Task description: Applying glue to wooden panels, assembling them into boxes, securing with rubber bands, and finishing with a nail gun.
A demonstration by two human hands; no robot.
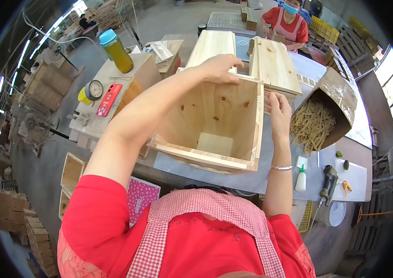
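A pale wooden box (215, 160) with an open top stands on the bench in front of me, its inside showing knots and a light bottom. My left hand (224, 68) reaches across its far rim, fingers bent over the edge there. Against the outer right wall of the box is my right hand (278, 113), fingers curled and touching the wood; part of the fingertips is hidden. Just beyond the box lie two more wooden pieces, a light panelled one (210, 46) at the left and a knotty one (275, 65) at the right.
On the right, a tipped cardboard carton (340, 99) spills thin wood strips (312, 123). Nearer are a white glue bottle (300, 180) and an air nail gun (329, 183). A left-hand table holds a blue-capped bottle (117, 52), a clock (94, 90) and a red phone (109, 100). A co-worker (289, 28) stands opposite.
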